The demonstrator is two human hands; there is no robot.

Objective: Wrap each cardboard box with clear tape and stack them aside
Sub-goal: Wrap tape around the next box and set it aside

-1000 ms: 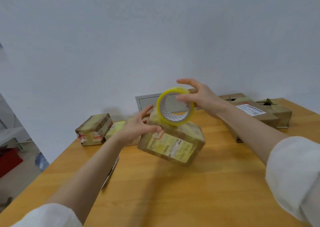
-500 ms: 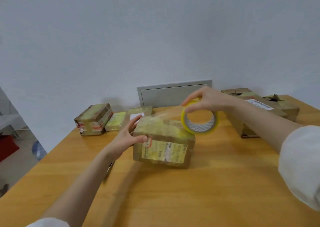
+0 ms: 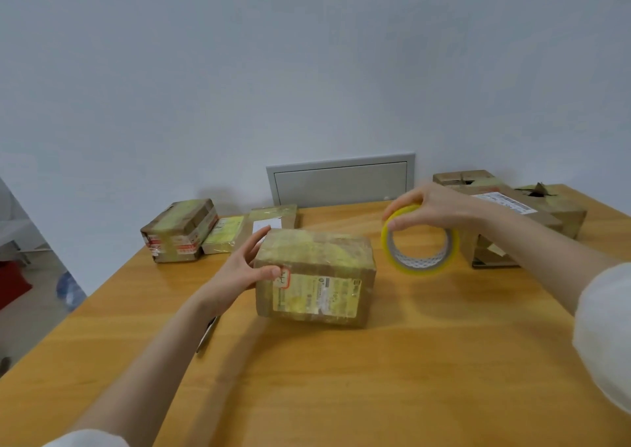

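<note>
Head view: the cardboard box [image 3: 314,279] has dropped from its tilt and sits flat near the middle of the table [image 3: 341,388]. The tape roll [image 3: 420,241] has swung off it to the right and is held above the wood, just beside the box's right edge. The right hand [image 3: 433,207] pinches the roll's top rim. The left hand [image 3: 239,269] clasps the box's left edge, thumb on the front face, fingers spread behind. Taped boxes [image 3: 179,229] sit at the far left corner and torn-open boxes [image 3: 532,221] along the far right edge. A wide stretch of wood runs from the box to the near edge.

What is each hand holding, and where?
The right hand pinches the tape roll at its top rim; the left hand grips the box by its left end.
</note>
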